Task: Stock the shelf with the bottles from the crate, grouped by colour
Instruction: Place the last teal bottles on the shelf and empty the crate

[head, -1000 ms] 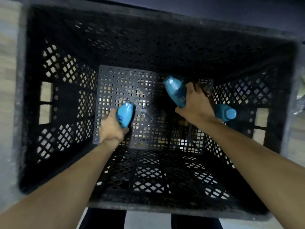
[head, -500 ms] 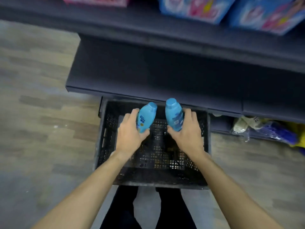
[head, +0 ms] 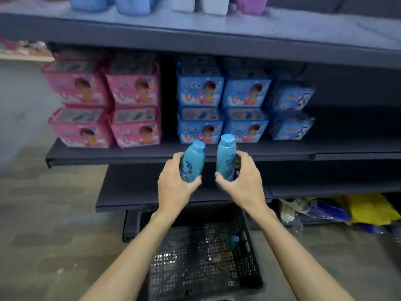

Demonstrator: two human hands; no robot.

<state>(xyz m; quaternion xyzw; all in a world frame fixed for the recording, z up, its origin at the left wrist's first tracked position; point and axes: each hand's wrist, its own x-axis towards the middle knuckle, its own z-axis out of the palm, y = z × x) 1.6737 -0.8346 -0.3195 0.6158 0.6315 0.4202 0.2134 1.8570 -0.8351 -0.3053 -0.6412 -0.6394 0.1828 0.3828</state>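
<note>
1. Blue plastic fills both hands: the left hand [head: 173, 187] is wrapped round a labelled bottle [head: 192, 162], and the right hand [head: 243, 181] grips a second bottle [head: 225, 160].
2. Both bottles are upright, caps up, near each other in front of the dark shelf edge [head: 130, 156].
3. Best to keep them vertical and set them among blue stock, not near the pink packs [head: 134, 92].
4. They look smooth, rounded and slippery.
5. One more blue bottle [head: 233, 242] lies in the black lattice crate [head: 195, 268] below.

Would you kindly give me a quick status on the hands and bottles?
Left hand grips a blue plastic bottle; right hand grips another. Both upright before the dark shelf. One blue bottle left in the black crate.
</note>
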